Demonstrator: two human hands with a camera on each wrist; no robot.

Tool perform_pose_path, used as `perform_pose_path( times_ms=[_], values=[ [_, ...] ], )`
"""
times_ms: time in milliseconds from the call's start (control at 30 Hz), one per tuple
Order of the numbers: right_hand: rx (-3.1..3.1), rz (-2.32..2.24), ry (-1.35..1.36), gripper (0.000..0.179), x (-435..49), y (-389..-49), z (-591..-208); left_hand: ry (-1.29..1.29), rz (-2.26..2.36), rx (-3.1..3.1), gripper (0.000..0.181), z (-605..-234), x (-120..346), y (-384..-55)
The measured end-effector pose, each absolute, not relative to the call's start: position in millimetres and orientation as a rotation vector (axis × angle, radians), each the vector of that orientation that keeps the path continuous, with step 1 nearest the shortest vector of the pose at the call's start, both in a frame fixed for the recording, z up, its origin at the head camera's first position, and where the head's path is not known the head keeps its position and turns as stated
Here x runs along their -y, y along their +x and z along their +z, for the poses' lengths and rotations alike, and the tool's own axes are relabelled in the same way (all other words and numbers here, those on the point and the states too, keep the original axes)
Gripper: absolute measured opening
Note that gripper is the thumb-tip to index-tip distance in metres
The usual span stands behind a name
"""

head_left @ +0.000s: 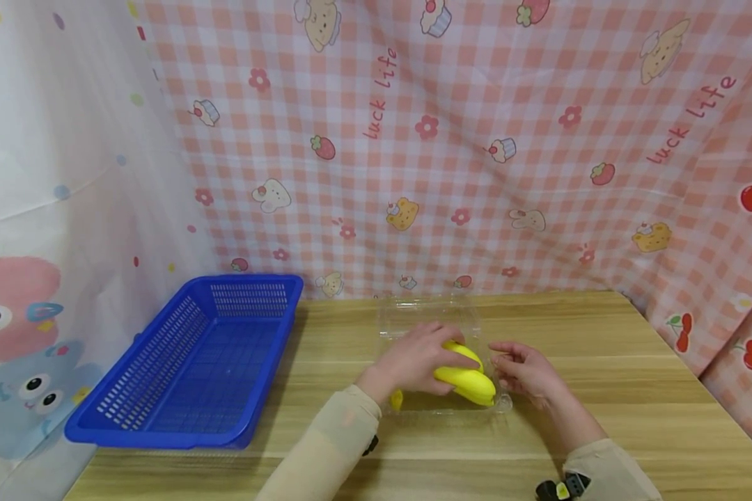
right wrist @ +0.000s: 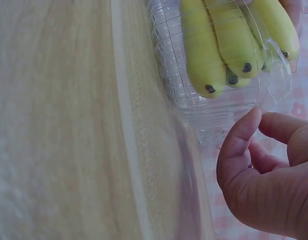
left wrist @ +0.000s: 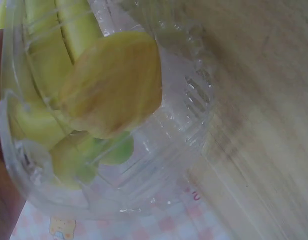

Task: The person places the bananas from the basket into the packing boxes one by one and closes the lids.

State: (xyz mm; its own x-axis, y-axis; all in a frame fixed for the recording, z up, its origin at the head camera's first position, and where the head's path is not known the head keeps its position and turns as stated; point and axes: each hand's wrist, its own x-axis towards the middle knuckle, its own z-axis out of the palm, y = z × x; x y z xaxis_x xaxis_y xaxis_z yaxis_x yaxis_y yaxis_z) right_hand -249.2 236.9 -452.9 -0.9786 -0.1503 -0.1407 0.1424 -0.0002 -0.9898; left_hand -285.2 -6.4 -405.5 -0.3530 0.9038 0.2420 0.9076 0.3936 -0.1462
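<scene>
My left hand (head_left: 416,358) reaches over a bunch of yellow bananas (head_left: 473,386) and grips it from above, fingers between and over the fruit. The bunch lies in a clear plastic clamshell box (right wrist: 198,112), its lid (head_left: 429,319) raised at the back. Dark banana tips (right wrist: 210,88) face the right side of the box. At the box's left front corner, a rounded yellow-brown piece (left wrist: 116,85) shows through the plastic, beside the bunch's greenish stem end (left wrist: 119,148). Thumb and forefinger of my right hand (right wrist: 273,170) meet at the box's right edge, pinching it.
A blue slotted basket (head_left: 269,379) stands on the wooden table (head_left: 627,390) to the left. Behind the table hangs a pink checked curtain (head_left: 363,174), and a white patterned curtain (head_left: 100,229) hangs along the left side.
</scene>
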Motion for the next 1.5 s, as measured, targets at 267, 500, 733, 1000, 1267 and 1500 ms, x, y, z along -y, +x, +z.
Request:
perform_pose_path(
  times_ms=[267,500,733,1000,1267,1500],
  values=[
    [-2.08,-2.088,0.012,0.049,-238,-250,-454,-1.601,-0.034,2.38,0.048,-409,5,-284],
    [-2.077,-2.094,0.012,0.049,-237,-249,-453,-1.605,-0.034,2.383,0.048,-413,5,-285],
    [-2.069,-2.103,0.011,0.049,-236,-249,-456,-1.595,-0.054,2.401,0.048,-418,8,-285],
    [-2.077,-2.104,0.009,0.049,-236,-249,-455,-1.58,-0.077,2.417,0.049,-417,10,-285],
    [-2.078,-2.1,0.005,0.049,-236,-249,-456,-1.537,-0.072,2.466,0.052,-418,12,-283],
    [-2.08,-2.096,0.007,0.049,-235,-249,-454,-1.512,-0.093,2.438,0.05,-416,15,-279]
  ],
)
